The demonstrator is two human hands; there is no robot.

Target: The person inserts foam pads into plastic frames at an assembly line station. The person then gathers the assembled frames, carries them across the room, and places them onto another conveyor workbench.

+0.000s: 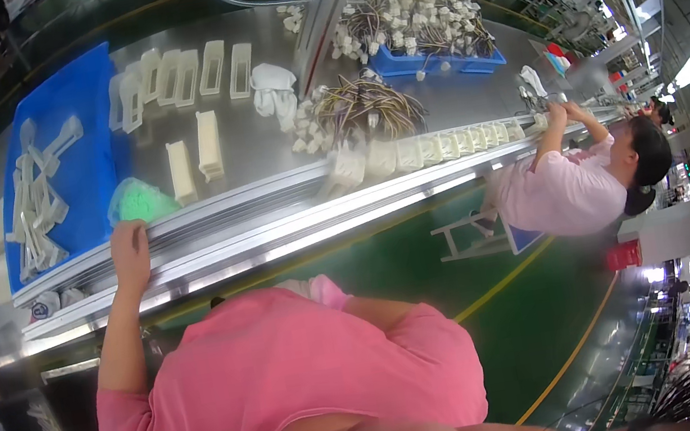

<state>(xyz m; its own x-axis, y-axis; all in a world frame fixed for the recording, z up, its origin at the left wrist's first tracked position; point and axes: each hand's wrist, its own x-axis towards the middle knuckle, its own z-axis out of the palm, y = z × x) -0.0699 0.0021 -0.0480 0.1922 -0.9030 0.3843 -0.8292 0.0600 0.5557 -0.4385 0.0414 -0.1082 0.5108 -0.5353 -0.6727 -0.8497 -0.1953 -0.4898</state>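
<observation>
My left hand [129, 244] is at the metal rail, its fingers bent and close together. Its fingertips meet the lower edge of a clear plastic bag with bright green contents [140, 200]. Whether they pinch the bag or something small, I cannot make out. My right hand [328, 292] is low by my body, mostly behind my pink shirt; something pink and pale, a glove or cloth, is there, and its fingers do not show clearly. Beyond the bag, white plastic frames [41, 198] lie in a blue tray [84, 104]. Two cream rectangular blocks [207, 145] stand right of it.
White rectangular housings [212, 67] line the table's back, beside a white cloth [274, 90]. Wires with white connectors [363, 107] lie in heaps, some in a blue bin [438, 63]. Cream parts [434, 148] run along the rail. A co-worker [573, 186] sits at the right.
</observation>
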